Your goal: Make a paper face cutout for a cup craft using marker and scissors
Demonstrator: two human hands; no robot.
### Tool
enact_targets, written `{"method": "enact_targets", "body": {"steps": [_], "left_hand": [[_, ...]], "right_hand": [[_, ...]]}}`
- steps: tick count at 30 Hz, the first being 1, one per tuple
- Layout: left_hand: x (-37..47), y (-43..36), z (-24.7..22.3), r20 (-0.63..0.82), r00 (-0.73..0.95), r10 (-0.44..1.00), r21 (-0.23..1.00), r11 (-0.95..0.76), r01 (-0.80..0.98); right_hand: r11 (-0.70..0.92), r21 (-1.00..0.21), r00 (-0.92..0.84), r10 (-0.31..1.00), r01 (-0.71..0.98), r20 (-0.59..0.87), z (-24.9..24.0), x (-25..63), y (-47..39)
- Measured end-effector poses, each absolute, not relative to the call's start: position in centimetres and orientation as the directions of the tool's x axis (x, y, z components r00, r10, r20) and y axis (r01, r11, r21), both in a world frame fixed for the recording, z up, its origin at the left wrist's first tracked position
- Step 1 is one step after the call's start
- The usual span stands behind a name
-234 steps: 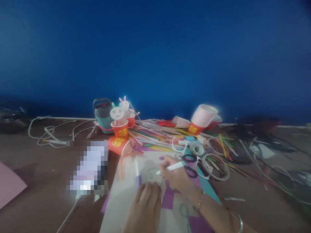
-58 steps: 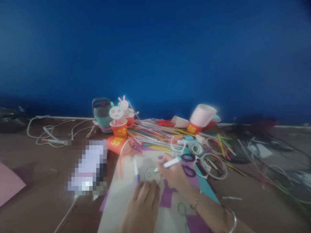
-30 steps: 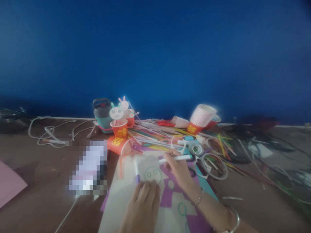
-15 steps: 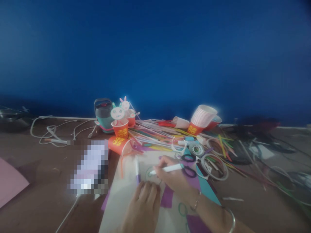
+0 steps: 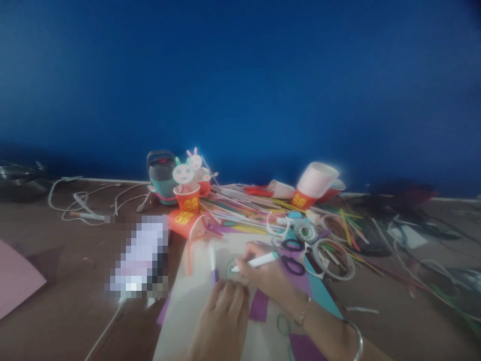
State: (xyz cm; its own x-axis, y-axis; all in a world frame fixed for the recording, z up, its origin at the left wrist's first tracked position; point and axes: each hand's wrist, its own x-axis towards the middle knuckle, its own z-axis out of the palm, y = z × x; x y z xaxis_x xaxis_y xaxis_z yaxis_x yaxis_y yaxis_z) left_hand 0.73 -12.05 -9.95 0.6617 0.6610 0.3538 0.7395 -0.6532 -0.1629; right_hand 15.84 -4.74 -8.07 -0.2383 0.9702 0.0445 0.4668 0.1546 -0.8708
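Observation:
My right hand is closed on a white marker with a green end, its tip touching the white paper beside a small green curved line. My left hand rests on the same paper, palm down, fingers bent and pressed together; whether anything is under them is hidden. A second marker, white with a purple end, lies just beyond my left fingertips. Green outlined shapes and a purple paper piece lie near my right wrist.
Scissors, a tape roll and many colored sticks lie behind. A tipped red cup, bunny figures in cups, a bottle and stacked cups stand farther back; a blurred phone lies left.
The marker in my right hand has shifted slightly left and tilts a little differently. My left hand has stayed in place. The view has shifted slightly.

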Motion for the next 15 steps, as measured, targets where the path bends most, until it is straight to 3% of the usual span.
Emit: {"method": "enact_targets", "body": {"steps": [15], "left_hand": [[0.64,-12.10,-9.72,0.195,0.684,0.703,-0.126,-0.674,0.728]], "right_hand": [[0.180,-0.874,-0.230,0.970,0.451,0.081,-8.35,15.69,-4.72]]}}
